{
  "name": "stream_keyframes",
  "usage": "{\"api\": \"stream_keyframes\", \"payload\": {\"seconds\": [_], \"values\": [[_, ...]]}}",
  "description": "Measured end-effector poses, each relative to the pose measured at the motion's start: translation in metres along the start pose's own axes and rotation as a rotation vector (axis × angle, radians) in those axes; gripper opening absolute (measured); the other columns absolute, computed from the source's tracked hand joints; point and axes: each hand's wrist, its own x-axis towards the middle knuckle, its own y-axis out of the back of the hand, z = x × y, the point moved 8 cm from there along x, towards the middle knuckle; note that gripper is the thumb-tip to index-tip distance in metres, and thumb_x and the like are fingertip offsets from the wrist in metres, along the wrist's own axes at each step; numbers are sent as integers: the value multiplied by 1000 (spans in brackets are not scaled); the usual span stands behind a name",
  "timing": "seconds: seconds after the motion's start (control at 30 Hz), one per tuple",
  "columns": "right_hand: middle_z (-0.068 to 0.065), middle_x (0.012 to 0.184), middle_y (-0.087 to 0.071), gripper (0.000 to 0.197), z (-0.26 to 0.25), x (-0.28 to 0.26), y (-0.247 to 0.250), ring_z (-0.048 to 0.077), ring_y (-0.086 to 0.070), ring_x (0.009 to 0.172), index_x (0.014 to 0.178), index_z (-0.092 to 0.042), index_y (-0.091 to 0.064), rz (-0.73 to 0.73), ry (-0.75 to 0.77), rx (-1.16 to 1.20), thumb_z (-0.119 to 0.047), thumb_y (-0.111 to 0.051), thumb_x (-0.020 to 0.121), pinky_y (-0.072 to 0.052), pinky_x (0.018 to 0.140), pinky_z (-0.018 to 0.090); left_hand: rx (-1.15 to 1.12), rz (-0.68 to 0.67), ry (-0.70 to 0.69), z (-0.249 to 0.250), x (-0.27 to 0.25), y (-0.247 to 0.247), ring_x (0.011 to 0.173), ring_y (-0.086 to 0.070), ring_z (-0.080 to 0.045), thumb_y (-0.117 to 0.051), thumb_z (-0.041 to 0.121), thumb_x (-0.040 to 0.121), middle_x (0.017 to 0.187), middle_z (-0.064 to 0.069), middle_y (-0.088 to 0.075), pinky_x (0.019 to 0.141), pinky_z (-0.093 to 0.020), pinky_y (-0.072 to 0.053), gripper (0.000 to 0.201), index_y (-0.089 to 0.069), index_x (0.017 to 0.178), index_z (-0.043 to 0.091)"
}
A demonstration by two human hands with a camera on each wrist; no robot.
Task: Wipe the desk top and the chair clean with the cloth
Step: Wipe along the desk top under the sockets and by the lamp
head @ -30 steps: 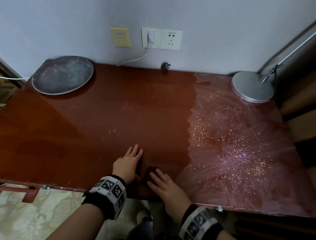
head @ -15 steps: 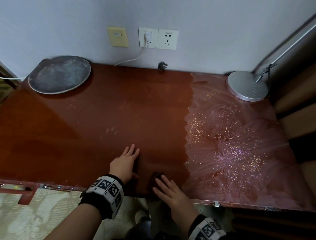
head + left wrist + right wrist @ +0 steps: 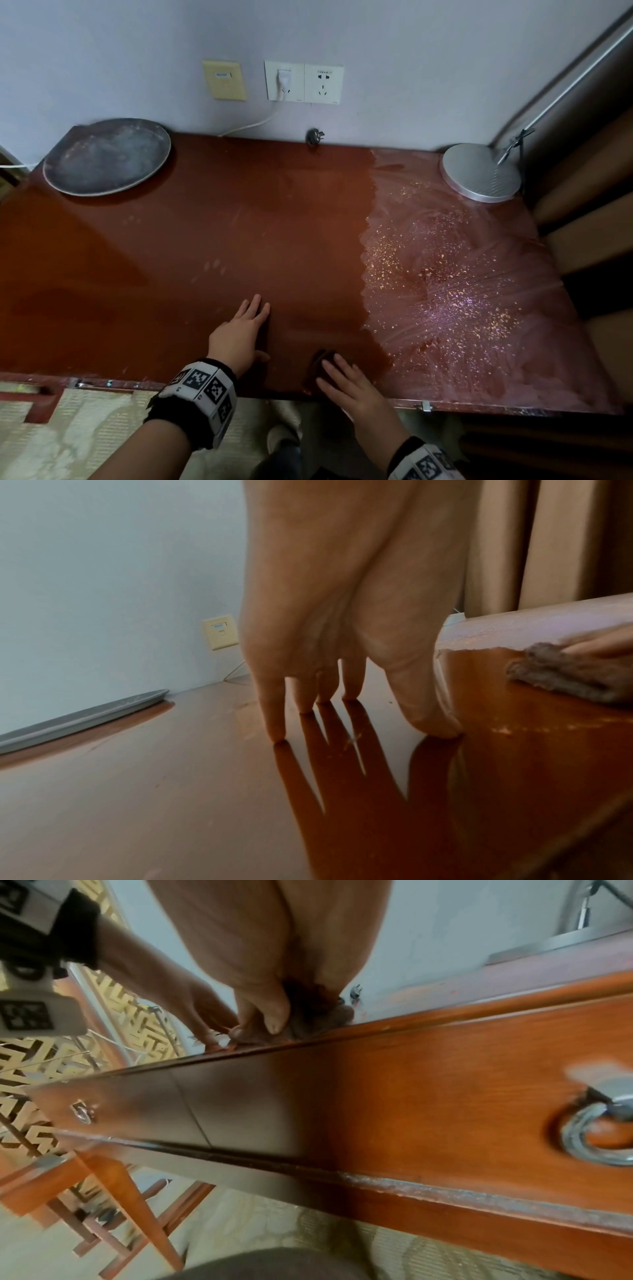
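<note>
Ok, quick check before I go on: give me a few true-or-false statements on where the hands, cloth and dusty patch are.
1. The right hand presses the cloth at the desk's front edge. True.
2. The left hand holds the cloth. False: it rests flat on bare desk top.
3. The dusty patch is on the right side. True.
4. The grey tray sits on the dusty patch. False: it is at the back left.

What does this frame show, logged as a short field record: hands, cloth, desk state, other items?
left hand: flat on the desk top, fingers straight
right hand: pressing the cloth at the front edge
desk state: left part glossy; right part smeared and speckled
other items: grey tray, lamp base
</note>
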Motion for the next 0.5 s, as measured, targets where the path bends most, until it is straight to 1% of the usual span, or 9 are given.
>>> {"api": "stream_keyframes", "payload": {"seconds": [0.03,0.1,0.17,0.23,0.3,0.37,0.43,0.47,0.5], "values": [[-11,156,-8,70,9,-4,8,13,-11,144,135,-22,-42,-11,-18,-19,4,-43,69,-9,116,27,1,-3,1,0,-1,0,146,4,-14,-67,35,85,158,5,15,109,-35,-36,96,1,152,28],[-14,156,-8,75,35,-15,28,10,-9,144,138,-26,-38,-2,-98,-47,2,-32,68,-7,116,22,4,-3,1,1,-1,1,146,4,-13,-67,36,85,158,5,15,109,-35,-36,96,1,152,28],[-17,155,-10,89,61,-25,39,8,-7,144,144,-36,-26,-29,-209,-30,7,-34,66,-5,116,21,2,-8,5,1,-1,2,146,4,-14,-67,35,85,158,5,15,110,-35,-36,96,0,152,28],[-14,156,-8,98,66,-26,38,10,-4,144,147,-37,-14,-75,-287,-14,8,-36,63,-2,116,22,14,-14,9,2,0,3,147,5,-15,-67,34,85,158,3,15,111,-35,-34,96,1,152,27],[-9,157,-4,85,48,-26,22,15,-2,145,149,-30,-10,-109,-237,20,-6,-34,71,-4,115,26,42,-36,25,5,-1,2,147,5,-16,-66,33,86,158,1,15,114,-36,-28,95,2,152,24],[-5,158,-6,75,25,-30,10,18,-4,145,149,-26,-12,-155,-87,34,-17,-39,80,-3,116,28,100,-57,45,10,-2,4,147,6,-19,-64,35,88,158,-2,15,118,-38,-19,95,4,152,20],[-6,157,-8,70,32,-35,17,17,-7,145,148,-28,-19,-201,25,27,-15,-41,82,-5,116,27,147,-84,42,17,-2,8,147,8,-20,-62,41,88,158,-5,17,118,-39,-12,97,7,152,16],[-9,157,-7,71,46,-35,25,15,-7,144,146,-31,-24,-208,27,25,-9,-43,81,-5,116,26,158,-91,31,22,0,10,146,9,-20,-62,44,87,158,-5,18,119,-40,-11,99,7,152,15],[-13,157,-6,79,64,-35,34,12,-5,144,144,-36,-25,-210,-4,20,0,-47,77,-4,116,24,160,-93,17,27,2,12,146,11,-20,-62,45,86,157,-4,19,119,-40,-10,99,7,152,16]]}}
